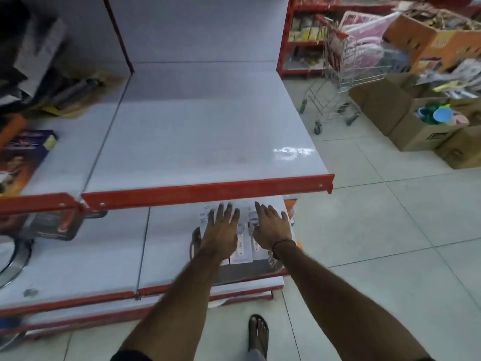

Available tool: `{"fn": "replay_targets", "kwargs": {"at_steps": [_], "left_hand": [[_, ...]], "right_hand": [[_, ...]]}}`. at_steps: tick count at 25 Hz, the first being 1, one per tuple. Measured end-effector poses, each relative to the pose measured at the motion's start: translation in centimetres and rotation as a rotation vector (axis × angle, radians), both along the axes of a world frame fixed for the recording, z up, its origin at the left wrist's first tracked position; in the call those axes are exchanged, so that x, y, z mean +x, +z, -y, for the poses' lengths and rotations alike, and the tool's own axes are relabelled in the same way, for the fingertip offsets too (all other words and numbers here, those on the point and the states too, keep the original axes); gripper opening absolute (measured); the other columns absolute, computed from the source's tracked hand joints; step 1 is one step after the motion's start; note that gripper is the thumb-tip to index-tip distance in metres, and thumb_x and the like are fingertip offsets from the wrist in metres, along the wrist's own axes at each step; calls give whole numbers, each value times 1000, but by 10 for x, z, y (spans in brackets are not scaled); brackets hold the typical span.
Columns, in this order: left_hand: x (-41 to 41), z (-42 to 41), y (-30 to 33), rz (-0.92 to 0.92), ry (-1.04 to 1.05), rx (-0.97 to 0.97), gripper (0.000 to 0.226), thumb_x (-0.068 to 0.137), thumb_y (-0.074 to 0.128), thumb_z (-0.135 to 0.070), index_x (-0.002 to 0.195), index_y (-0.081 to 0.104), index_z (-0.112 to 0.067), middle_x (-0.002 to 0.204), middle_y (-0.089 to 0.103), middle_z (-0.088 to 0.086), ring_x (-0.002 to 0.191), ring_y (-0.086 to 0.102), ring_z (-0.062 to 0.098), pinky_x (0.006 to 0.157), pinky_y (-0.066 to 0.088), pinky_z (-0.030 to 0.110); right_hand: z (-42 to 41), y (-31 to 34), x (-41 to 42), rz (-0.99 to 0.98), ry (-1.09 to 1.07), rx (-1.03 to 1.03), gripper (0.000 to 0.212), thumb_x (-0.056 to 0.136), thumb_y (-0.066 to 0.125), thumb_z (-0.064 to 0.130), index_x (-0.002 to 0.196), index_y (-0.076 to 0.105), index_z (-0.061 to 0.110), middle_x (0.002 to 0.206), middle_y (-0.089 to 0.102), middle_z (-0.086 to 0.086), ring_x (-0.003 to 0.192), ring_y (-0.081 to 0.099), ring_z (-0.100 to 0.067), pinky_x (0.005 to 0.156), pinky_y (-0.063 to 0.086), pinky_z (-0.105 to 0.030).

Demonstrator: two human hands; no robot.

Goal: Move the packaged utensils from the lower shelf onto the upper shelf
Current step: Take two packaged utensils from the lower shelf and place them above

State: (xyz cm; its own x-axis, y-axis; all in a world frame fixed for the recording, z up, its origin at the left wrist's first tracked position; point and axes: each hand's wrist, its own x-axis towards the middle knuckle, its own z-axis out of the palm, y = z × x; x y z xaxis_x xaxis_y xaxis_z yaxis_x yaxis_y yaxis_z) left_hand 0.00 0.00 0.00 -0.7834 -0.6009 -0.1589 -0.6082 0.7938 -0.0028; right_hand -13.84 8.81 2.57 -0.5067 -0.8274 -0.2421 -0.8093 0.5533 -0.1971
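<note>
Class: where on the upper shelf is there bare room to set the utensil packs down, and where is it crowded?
The upper shelf is bare from its red front lip to the back panel. Crowded: the neighbouring bay to the left, with a dark box and bundled goods, and the packaged utensils under both hands.

Pale tiled floor [390, 217]; wire trolley [343, 74], cardboard boxes [406, 118] at right; red-framed shelving [299, 43] behind.

text: none legible | packaged utensils [243, 246]: print blurred | orange box [440, 45]: print blurred
</note>
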Motion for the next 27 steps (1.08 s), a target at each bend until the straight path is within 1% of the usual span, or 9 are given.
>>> {"fn": "replay_targets", "kwargs": {"at_steps": [4, 7, 9, 10, 12, 15, 19, 22, 27], "left_hand": [[-19, 13, -1, -120, -193, -188, 59, 79, 81, -30, 131, 67, -6, 139, 64, 15, 133, 56, 40, 105, 49, 62], [-21, 15, 2, -230, -224, -175, 52, 74, 84, -15, 122, 72, -1, 128, 72, 19, 121, 66, 42, 102, 53, 59], [-24, 14, 9, -308, -241, -156, 34, 66, 88, -6, 98, 79, -2, 102, 80, 17, 95, 75, 37, 93, 60, 51], [-22, 11, 14, -315, -219, -123, 28, 67, 88, -5, 93, 78, -4, 96, 79, 14, 87, 75, 32, 90, 61, 46], [-22, 6, 28, -269, -110, 34, 31, 78, 79, -6, 108, 72, -7, 109, 72, 11, 92, 69, 27, 90, 57, 38], [-4, -5, 41, -206, -87, 63, 41, 86, 69, -9, 126, 60, -12, 122, 68, 10, 102, 66, 26, 93, 54, 39], [39, -30, 77, -231, -104, 23, 44, 90, 69, -18, 132, 55, -14, 130, 67, 10, 113, 63, 29, 102, 51, 45], [80, -39, 127, -403, -114, -128, 44, 84, 69, -6, 127, 59, -10, 124, 69, 11, 109, 61, 30, 95, 47, 43], [124, -13, 244, -720, -28, -260, 41, 74, 63, 0, 115, 63, -6, 111, 68, 13, 102, 59, 34, 87, 40, 44]], "right_hand": [[18, -11, -18, -7, 48, 47, 72, 94, 46, 28, 156, 13, 20, 164, 21, -2, 151, 19, -25, 121, 11, -59], [24, -12, -25, -72, 57, 47, 51, 91, 49, 22, 142, 44, 16, 149, 47, -6, 140, 39, -27, 113, 30, -54], [22, -8, -25, -92, 40, 12, 34, 92, 49, 23, 121, 61, 13, 128, 60, -10, 123, 51, -29, 101, 39, -47], [17, -4, -21, -74, 25, -30, 30, 92, 48, 23, 114, 64, 11, 120, 62, -10, 115, 55, -30, 96, 42, -45], [10, 6, -14, 36, -32, -126, 26, 93, 48, 23, 109, 65, 11, 111, 66, -11, 102, 61, -30, 87, 49, -40], [-12, 22, 6, 186, -58, -206, 20, 97, 48, 21, 113, 57, 13, 108, 71, -13, 91, 66, -30, 75, 52, -33], [-43, 56, 38, 50, 58, -358, 19, 98, 47, 18, 116, 52, 15, 107, 71, -10, 87, 65, -28, 75, 46, -29], [-54, 104, 59, -130, 139, -551, 26, 94, 46, 13, 117, 57, 16, 106, 69, -6, 95, 61, -27, 84, 45, -39], [-27, 205, 91, -180, 232, -814, 17, 91, 44, 16, 101, 57, 18, 81, 59, 4, 78, 52, -21, 72, 33, -34]]}}
